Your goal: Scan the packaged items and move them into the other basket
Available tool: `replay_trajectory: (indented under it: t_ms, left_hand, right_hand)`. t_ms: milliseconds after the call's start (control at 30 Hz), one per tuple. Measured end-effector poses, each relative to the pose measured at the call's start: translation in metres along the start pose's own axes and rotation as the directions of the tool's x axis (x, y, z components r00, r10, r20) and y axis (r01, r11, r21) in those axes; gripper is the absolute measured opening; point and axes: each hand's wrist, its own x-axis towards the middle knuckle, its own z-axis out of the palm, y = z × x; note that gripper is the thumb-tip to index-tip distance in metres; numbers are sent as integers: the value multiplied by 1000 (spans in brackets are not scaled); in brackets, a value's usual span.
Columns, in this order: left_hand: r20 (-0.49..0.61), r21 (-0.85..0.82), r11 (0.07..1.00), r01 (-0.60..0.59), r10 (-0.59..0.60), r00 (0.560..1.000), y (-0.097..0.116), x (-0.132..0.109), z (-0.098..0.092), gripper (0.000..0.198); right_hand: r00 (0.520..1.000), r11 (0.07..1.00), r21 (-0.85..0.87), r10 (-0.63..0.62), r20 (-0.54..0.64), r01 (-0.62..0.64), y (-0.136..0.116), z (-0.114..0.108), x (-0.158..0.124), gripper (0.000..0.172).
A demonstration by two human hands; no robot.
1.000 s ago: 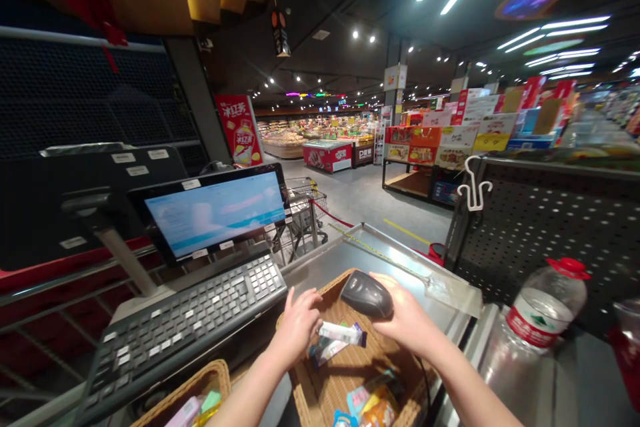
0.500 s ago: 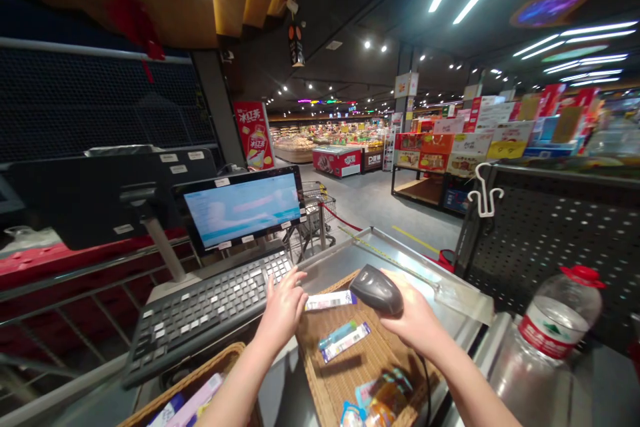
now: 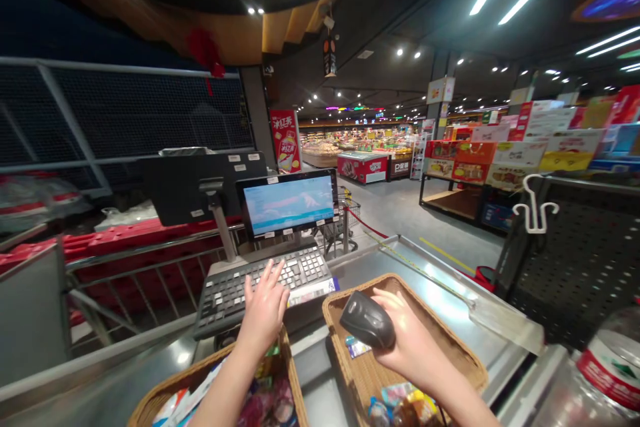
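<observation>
In my right hand [image 3: 397, 330] is a black handheld barcode scanner [image 3: 367, 320], held over the right wicker basket [image 3: 450, 347]. My left hand [image 3: 265, 303] is above the black keyboard [image 3: 225, 293], its fingers stretched forward. A narrow white packet with a blue end [image 3: 313, 291] sticks out to the right from beside its thumb, apparently gripped there; the hand hides its near end. Below the scanner, a small blue-and-white packet [image 3: 356, 347] lies in the right basket, partly covered. More colourful packets [image 3: 403, 403] lie at that basket's near end.
The left wicker basket [image 3: 295, 380] holds several packaged goods under my left forearm. A lit monitor [image 3: 290, 203] stands behind the keyboard. On the right are a large clear bottle [image 3: 613, 360] and a black perforated panel [image 3: 590, 260] with a white hook [image 3: 535, 207].
My left hand has shifted left, from the right basket's edge to over the keyboard, and the white packet has moved with it. The scanner stays in my right hand. The view has turned left.
</observation>
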Motion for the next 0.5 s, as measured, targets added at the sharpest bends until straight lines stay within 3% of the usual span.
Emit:
replay_trajectory:
  t_ms: [267,500]
  left_hand:
    - [-19,31,994,106,-105,994,-35,-42,-25,37]
    - [5,45,982,185,-186,983,-60,-74,-42,40]
  right_hand:
    - [994,997,9,-78,77,77,-26,27,-1,53]
    - [988,998,27,-66,141,63,-52,39,-3,58]
